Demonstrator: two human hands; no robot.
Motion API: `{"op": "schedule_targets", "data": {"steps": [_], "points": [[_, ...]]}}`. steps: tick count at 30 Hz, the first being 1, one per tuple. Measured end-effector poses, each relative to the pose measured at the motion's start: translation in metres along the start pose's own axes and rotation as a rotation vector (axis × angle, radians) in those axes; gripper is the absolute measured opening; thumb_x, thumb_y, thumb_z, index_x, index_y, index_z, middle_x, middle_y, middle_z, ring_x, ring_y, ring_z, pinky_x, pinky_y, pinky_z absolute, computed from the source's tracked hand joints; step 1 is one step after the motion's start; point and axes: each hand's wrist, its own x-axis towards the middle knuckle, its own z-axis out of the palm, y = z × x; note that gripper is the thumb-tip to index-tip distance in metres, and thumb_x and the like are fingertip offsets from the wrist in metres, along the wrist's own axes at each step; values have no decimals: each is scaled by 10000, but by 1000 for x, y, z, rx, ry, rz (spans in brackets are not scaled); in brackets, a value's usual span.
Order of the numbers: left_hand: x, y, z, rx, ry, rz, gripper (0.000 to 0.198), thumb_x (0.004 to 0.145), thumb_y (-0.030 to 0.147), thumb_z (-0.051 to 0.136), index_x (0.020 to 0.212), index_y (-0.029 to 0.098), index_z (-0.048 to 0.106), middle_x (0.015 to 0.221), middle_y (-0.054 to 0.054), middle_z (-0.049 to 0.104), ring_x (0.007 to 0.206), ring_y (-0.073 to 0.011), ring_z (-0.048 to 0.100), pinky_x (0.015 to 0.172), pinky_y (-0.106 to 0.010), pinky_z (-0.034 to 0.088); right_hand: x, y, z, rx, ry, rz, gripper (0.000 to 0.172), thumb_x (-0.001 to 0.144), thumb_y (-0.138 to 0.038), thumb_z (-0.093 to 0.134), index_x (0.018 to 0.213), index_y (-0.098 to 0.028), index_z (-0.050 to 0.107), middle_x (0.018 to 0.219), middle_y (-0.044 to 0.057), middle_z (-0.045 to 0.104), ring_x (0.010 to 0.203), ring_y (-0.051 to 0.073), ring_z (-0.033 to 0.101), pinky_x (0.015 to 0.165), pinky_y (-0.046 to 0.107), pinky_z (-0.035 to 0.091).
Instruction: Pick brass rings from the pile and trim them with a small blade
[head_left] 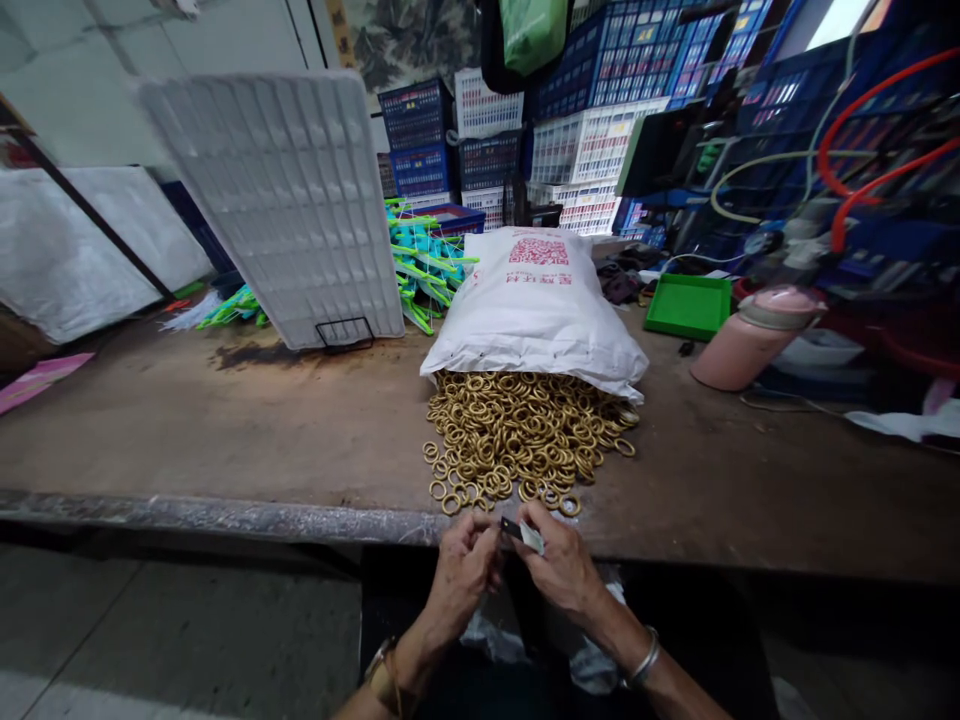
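My left hand [463,570] and my right hand [561,565] meet just below the table's front edge, fingers curled together. Between them they pinch a small dark and silvery piece [523,533]; I cannot make out what it is. Just beyond my fingers lies a heap of gold-coloured rings [521,435], spilling from the open mouth of a white sack [534,300] with red print. A few rings lie within a finger's length of my hands. Clear plastic [487,630] lies in my lap under my wrists.
A white moulded tray [285,200] leans upright at the back left on a wire stand. Green and blue plastic parts [427,265] lie behind it. A green tray [688,305] and a pink flask [750,345] lie at right. Stacked crates [592,110] fill the background.
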Motion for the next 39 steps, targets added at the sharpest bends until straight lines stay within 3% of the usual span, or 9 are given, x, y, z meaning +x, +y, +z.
{"op": "schedule_targets", "data": {"steps": [4, 11, 17, 23, 35, 39], "points": [[-2, -2, 0, -27, 11, 50, 289, 745, 421, 514, 668, 143, 498, 486, 58, 435, 361, -35, 361, 371, -155, 300, 0, -8, 0, 110, -4, 19, 72, 773, -258, 415, 719, -213, 434, 608, -34, 507, 556, 109, 487, 536, 200, 364], [-7, -8, -1, -58, -77, 29, 320, 741, 461, 513, 702, 143, 512, 502, 56, 450, 352, -35, 372, 369, -157, 295, -1, -17, -2, 219, -55, 85, 159, 779, -345, 419, 715, -202, 445, 614, -36, 488, 578, 110, 467, 567, 217, 374], [-7, -9, -1, -6, 13, 28, 333, 735, 468, 514, 637, 151, 481, 490, 49, 471, 345, -40, 391, 364, -157, 295, 3, -18, 0, 381, -101, 197, 291, 796, -433, 374, 664, -188, 461, 598, -40, 451, 588, 107, 440, 554, 217, 363], [-8, -2, 1, -36, -9, 49, 327, 700, 450, 559, 618, 138, 509, 523, 26, 505, 379, -49, 430, 393, -168, 320, 3, -12, 8, 487, -144, 230, 311, 796, -426, 371, 622, -182, 453, 535, -44, 453, 519, 97, 425, 508, 218, 345], [-6, -14, -2, -342, -168, -67, 376, 686, 513, 565, 705, 147, 483, 582, 20, 525, 391, -53, 445, 390, -177, 362, 4, -13, 9, 524, -103, 237, 264, 795, -380, 395, 630, -187, 469, 502, -50, 478, 492, 96, 454, 508, 217, 369], [-7, -15, -2, -412, -148, -47, 338, 703, 473, 571, 714, 152, 464, 601, 14, 537, 418, -58, 461, 407, -178, 373, 4, -11, 4, 355, -64, 218, 289, 813, -345, 338, 601, -189, 457, 539, -25, 500, 535, 111, 478, 544, 226, 371]]}}
